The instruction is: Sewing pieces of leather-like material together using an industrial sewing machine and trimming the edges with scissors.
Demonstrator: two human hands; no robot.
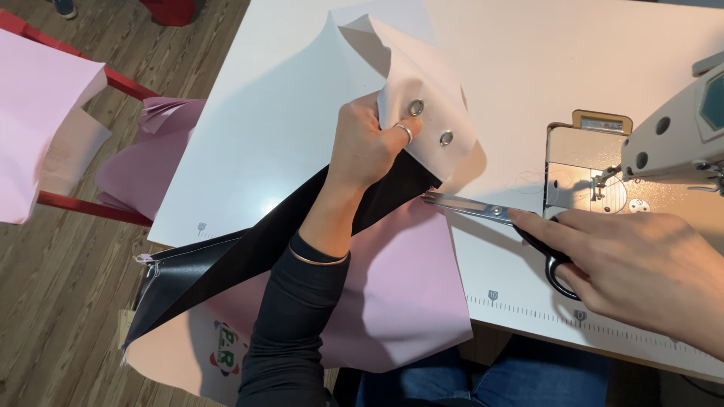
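Note:
My left hand (pixel 367 147) grips a folded sheet of stiff material (pixel 418 83), white on one side with two metal eyelets (pixel 431 122), and lifts it off the white table (pixel 513 53). A black layer (pixel 226 260) of the same piece runs down to the lower left, over a pink sheet (pixel 407 294). My right hand (pixel 641 264) holds black-handled scissors (pixel 490 213), blades nearly closed, tips touching the black edge just under the white flap.
A sewing machine (pixel 664 143) with a lit needle plate (pixel 584 177) stands at the right of the table. A ruler scale runs along the table's front edge (pixel 603 324). More pink sheets (pixel 38 113) hang on a red frame (pixel 90 207) at the left, above the wooden floor.

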